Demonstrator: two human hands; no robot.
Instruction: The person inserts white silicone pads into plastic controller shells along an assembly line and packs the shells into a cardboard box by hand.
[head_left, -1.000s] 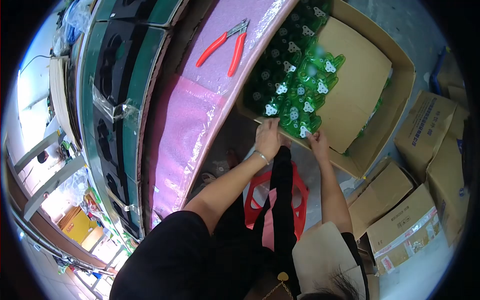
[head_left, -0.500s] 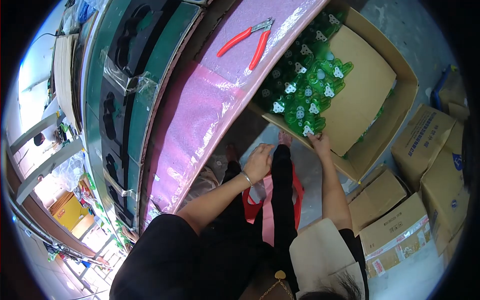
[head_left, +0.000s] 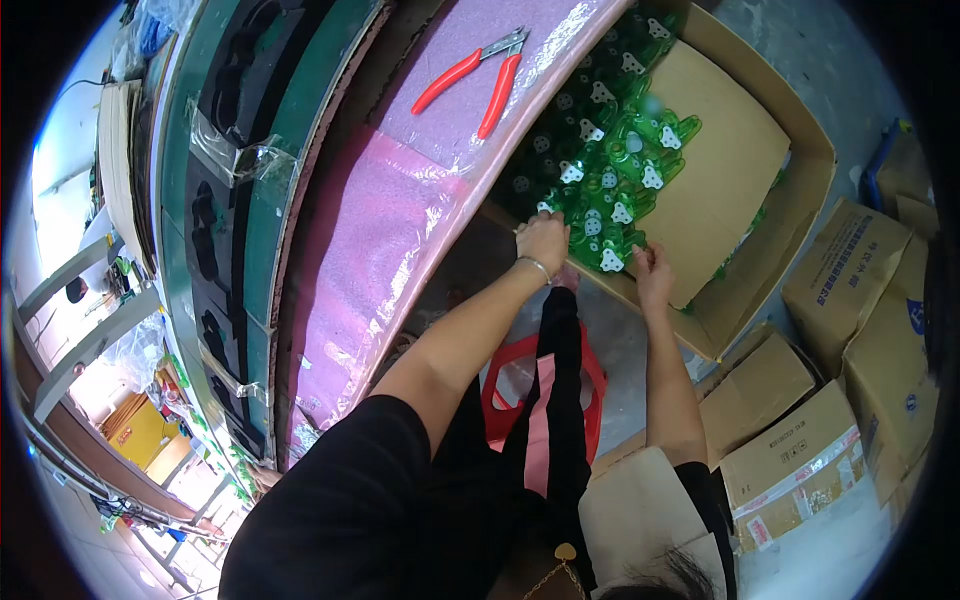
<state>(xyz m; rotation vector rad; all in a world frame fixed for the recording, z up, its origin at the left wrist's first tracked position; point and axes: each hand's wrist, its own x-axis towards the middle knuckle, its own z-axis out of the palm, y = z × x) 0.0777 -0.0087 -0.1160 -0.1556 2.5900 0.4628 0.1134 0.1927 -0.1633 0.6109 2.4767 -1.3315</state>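
A cardboard box (head_left: 810, 215) holds rows of translucent green plastic pieces (head_left: 634, 143) with white, dotted animal-face shapes. At the box's near left edge, my left hand (head_left: 543, 240) reaches over with fingers bent down onto one of the green pieces; its fingertips are partly hidden. My right hand (head_left: 652, 275) is at the near rim, beside the nearest green piece. Its thumb and fingers are drawn together, and whatever may be between them is too small to make out. A flat cardboard sheet (head_left: 725, 150) covers the right part of the box.
Red-handled cutters (head_left: 497, 95) lie on the pink, plastic-covered table (head_left: 380, 230) to the left. Several cardboard boxes (head_left: 835, 275) stand on the right. A red stool (head_left: 590, 375) is below my legs. Another person's hand (head_left: 264, 477) shows at lower left.
My left hand has moved forward from above my legs to the green pieces at the box edge. My right hand has shifted slightly right and up, away from the nearest white face.
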